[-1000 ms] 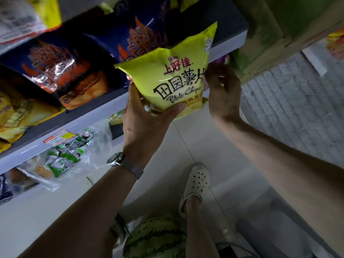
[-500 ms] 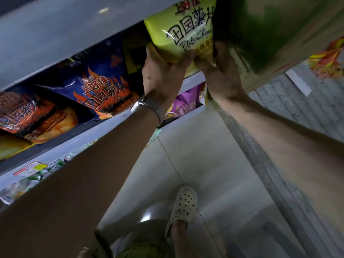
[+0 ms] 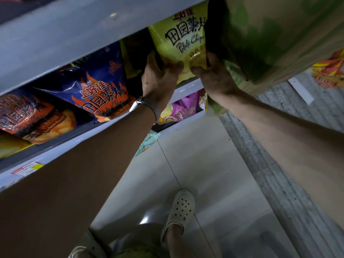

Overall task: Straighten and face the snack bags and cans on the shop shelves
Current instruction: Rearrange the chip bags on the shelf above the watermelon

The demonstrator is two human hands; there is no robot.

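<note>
Since both of your hands have hold of the yellow potato chip bag (image 3: 178, 38) at its bottom hem, the next move turns on 1 relation: the bag lies straight above them, in the upper centre of the frame. Its long axis runs from your knuckles up toward the top edge, and its top is cut off there.

Your left hand (image 3: 160, 77) is curled round the lower left corner, thumb across the front. Your right hand (image 3: 214, 75) pinches the lower right corner, fingers bunched into the foil. Neither hand is nearer; the 2 share the hem evenly.

The printed face is turned toward you and reads nearly upright, tipped a little to the right. The bag sits in the gap between the blue flame-printed chip bag (image 3: 100, 90) at centre left and the green cardboard box (image 3: 270, 43) at upper right, close against the box. Your hands hide whether its base touches the white shelf lip (image 3: 188, 86) just below them.

I judge that a push up the bag's long axis, away from you, would seat it. Keep the right edge off the box so the face doesn't twist.
</note>
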